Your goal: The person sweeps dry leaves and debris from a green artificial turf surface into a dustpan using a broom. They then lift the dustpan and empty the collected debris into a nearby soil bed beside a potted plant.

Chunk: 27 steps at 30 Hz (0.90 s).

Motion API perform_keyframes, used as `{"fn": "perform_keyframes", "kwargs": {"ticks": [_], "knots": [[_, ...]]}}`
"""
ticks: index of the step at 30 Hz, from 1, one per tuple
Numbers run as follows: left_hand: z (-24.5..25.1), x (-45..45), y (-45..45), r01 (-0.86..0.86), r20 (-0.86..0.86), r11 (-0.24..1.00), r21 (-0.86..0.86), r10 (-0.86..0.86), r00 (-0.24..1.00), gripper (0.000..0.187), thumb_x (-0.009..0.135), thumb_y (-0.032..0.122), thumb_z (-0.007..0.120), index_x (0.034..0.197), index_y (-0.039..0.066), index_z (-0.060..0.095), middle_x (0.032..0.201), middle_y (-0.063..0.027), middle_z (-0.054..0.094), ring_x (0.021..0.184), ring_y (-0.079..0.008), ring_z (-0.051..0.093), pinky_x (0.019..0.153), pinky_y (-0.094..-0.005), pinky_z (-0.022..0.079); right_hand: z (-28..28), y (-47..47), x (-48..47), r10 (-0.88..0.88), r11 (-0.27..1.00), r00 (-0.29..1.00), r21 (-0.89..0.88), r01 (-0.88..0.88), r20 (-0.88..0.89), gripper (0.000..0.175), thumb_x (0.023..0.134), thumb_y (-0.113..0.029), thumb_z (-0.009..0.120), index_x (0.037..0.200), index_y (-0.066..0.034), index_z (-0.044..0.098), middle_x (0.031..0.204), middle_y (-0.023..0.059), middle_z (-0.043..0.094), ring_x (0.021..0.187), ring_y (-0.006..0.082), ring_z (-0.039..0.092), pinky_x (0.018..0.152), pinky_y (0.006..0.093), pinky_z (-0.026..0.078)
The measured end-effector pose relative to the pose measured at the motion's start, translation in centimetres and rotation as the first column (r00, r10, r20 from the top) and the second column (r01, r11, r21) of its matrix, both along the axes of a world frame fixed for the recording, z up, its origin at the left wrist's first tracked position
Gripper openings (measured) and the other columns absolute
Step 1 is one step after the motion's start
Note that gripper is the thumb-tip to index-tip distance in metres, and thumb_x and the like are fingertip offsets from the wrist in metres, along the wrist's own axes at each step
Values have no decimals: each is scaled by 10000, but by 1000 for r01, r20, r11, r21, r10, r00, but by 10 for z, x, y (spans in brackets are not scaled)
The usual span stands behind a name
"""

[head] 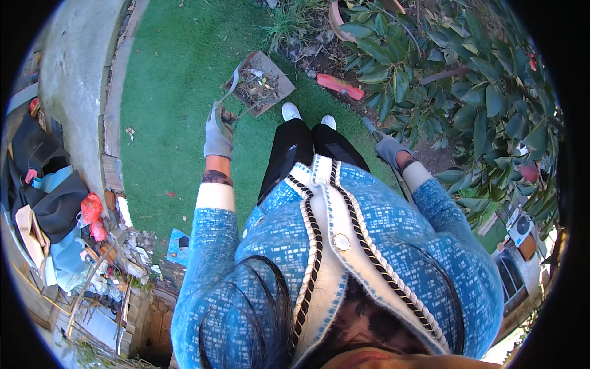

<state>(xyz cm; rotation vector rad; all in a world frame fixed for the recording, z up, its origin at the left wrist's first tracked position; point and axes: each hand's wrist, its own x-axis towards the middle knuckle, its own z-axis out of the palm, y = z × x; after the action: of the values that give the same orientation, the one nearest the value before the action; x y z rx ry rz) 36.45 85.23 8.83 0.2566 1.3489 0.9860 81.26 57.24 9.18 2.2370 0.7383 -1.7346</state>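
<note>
My left hand [219, 131], in a grey work glove, grips the strap handle [236, 79] of an open-topped box [279, 79]. Dry leaves, twigs and bits of litter [256, 88] lie inside the box, which is over green turf just ahead of my white shoes [290, 111]. Also gloved in grey, my right hand [391, 148] is closed around the shaft [370, 125] of a long-handled tool. Its red head [340, 86], which looks like a broom's, rests at the border between turf and soil. Leaves hide part of the soil beside it.
A leafy shrub [484, 92] crowds my right side, with a terracotta pot [339, 23] beyond it. Along the left runs a concrete strip [76, 69] with a raised edging [113, 101]. Dark sheeting and red plastic bags [92, 210] are heaped at lower left.
</note>
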Motion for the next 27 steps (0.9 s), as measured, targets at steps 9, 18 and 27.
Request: {"fn": "perform_keyframes", "kwargs": {"ticks": [9,18,27], "knots": [[-8,-27,5,-18,4,998,53,17,1000,237,1010,274,649,918,89,534,743,6,447,612,-133,429,647,-347,440,-66,48,-11,956,214,220,50,-975,195,196,928,-188,596,1011,-87,743,805,117,733,719,297,717,620,407,535],[-10,-32,30,-17,28,1000,12,17,999,214,1012,255,644,916,90,548,734,2,470,626,-140,461,652,-346,459,-61,65,-2,-40,999,997,15,41,-64,303,895,-220,577,1153,-62,590,727,65,649,574,228,624,539,384,484],[-28,-36,63,-2,19,1000,-21,2,1000,220,1018,231,629,868,110,524,692,6,444,611,-139,430,651,-339,460,-46,98,-32,-208,978,973,-3,209,-102,239,862,-225,636,1013,-46,585,674,53,613,496,183,567,462,364,446]]}}
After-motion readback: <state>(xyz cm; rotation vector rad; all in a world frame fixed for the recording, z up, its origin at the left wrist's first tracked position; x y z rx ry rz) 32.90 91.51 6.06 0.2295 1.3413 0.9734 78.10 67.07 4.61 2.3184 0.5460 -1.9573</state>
